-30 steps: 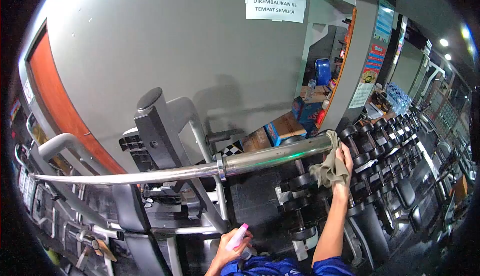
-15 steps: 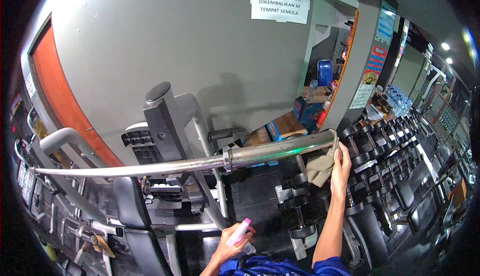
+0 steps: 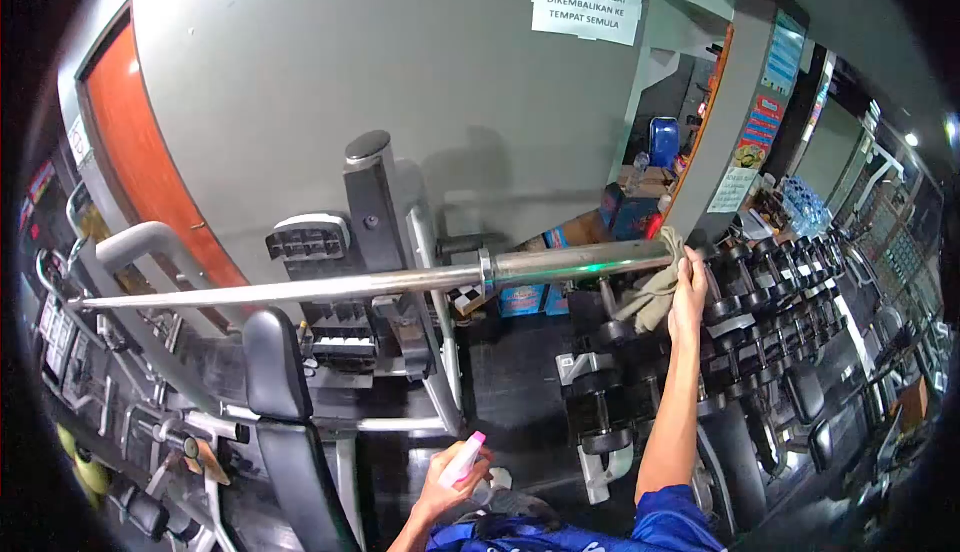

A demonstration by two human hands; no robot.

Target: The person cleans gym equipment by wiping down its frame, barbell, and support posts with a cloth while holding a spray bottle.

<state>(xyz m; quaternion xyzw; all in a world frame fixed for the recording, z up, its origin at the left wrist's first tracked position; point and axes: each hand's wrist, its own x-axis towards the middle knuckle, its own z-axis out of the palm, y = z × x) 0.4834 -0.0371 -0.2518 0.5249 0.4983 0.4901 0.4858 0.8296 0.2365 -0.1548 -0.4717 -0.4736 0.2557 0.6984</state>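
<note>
A long metal barbell (image 3: 400,284) runs across the view at chest height, its thick sleeve toward the right. At the sleeve's right end my right hand (image 3: 689,297) holds an olive-grey cloth (image 3: 655,297), which wraps over the bar's tip and hangs below it. The fingers are closed on the fabric, partly hidden behind it. Lower down, near my body, my left hand (image 3: 450,479) grips a small bottle with a pink top (image 3: 465,457), tilted up to the right. The bottle is apart from the bar.
Racks of dumbbells (image 3: 745,297) stand on the right. A weight machine (image 3: 385,252) rises behind the bar, with a black padded bench (image 3: 275,367) at left. Cardboard boxes (image 3: 580,230) lie by the wall. Bottled water (image 3: 803,204) sits farther back; an orange door (image 3: 150,142) is at left.
The view has shifted, so the surroundings sit farther right. The cloth hangs more bunched and swung left beneath the bar's end. Both hands keep their holds.
</note>
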